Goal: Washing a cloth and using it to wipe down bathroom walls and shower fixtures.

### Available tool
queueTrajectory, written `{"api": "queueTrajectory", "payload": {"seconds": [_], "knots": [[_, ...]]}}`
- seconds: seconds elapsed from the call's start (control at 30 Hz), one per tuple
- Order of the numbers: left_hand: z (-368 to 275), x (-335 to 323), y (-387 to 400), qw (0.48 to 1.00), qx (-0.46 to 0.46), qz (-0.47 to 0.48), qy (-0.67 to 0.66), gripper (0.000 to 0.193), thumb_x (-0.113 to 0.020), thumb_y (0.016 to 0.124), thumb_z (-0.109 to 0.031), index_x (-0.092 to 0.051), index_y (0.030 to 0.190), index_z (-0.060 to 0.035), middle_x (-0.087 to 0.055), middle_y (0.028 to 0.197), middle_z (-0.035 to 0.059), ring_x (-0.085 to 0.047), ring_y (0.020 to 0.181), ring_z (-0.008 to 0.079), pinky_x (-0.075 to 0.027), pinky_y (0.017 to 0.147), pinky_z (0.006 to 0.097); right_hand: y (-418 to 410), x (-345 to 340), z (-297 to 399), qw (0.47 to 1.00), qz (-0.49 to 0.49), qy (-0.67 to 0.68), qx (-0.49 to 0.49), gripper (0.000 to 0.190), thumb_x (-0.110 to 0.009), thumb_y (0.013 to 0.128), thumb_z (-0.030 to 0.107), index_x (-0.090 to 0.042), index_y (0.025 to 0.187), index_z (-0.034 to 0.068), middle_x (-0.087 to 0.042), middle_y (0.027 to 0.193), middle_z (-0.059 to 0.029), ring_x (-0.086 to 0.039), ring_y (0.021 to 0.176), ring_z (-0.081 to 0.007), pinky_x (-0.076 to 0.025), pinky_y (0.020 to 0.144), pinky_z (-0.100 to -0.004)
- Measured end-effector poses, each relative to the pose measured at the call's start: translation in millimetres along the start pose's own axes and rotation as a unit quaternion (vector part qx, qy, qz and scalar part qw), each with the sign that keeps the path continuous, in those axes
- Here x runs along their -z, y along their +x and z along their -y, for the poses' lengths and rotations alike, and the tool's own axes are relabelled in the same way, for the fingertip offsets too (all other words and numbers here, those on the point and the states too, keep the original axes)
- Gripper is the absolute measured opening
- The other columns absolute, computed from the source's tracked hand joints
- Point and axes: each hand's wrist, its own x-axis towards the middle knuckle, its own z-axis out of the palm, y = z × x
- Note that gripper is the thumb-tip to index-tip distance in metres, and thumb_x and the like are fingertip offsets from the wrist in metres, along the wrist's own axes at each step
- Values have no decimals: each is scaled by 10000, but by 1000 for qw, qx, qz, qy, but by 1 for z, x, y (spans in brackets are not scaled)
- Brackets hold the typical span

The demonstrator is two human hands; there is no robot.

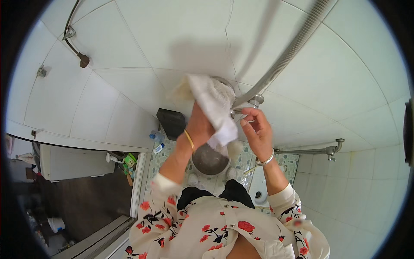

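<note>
My left hand (200,124), with a yellow bangle at the wrist, grips a white cloth (213,102) that is bunched up and partly blurred. The cloth hangs before the tiled wall and covers part of a wall-mounted metal tap (256,100). Beside it, my right hand (261,134) is raised with fingers curled and apart, holding nothing. Its index fingertip is at the end of the tap's metal lever (237,111); whether it presses on it is unclear. Below both hands a round grey basin (210,161) stands on the floor, its far side hidden by the cloth.
A ribbed flexible hose (291,48) runs up the wall to the right. A black bin (171,123) and plastic bottle (157,136) stand left of the basin. Right are a squat toilet (258,181) and metal pipe (304,151). A doorway (137,184) opens at left.
</note>
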Motion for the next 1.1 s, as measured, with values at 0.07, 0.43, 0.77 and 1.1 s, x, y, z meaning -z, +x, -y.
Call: {"api": "queueTrajectory", "payload": {"seconds": [0.07, 0.43, 0.77, 1.1], "knots": [[12, 0, 17, 981, 44, 108, 154, 245, -567, 671, -102, -616, 907, -56, -577, 993, 89, -448, 1037, 276, -327, 846, 410, -1, -11, -7, 998, 10, 56, -6, 271, -573, 776, 16, -520, 1042, 11, -529, 931, -46, -530, 755, -101, -446, 634, -221], [21, -3, -18, 989, -57, 75, 115, 294, -557, 679, -108, -625, 960, -55, -598, 977, 104, -499, 996, 297, -282, 913, 454, 5, -25, -26, 998, -27, 63, 9, 293, -542, 775, -25, -505, 1064, -2, -519, 962, -49, -523, 783, -101, -456, 631, -222], [19, -5, 5, 980, -16, 118, 158, 350, -555, 667, -103, -599, 1007, -35, -578, 1038, 142, -502, 1045, 282, -297, 930, 448, -7, -28, -27, 996, -50, 60, -46, 296, -512, 777, -36, -506, 1069, 8, -492, 923, -25, -484, 761, -83, -439, 612, -203], [-8, -2, 8, 976, -67, 177, 107, 268, -507, 719, -123, -617, 962, -113, -577, 1050, 108, -511, 1045, 259, -301, 924, 419, -12, -36, -53, 995, -84, 46, -12, 233, -514, 783, -13, -513, 1014, 15, -480, 824, 10, -425, 713, -69, -374, 635, -191]]}}
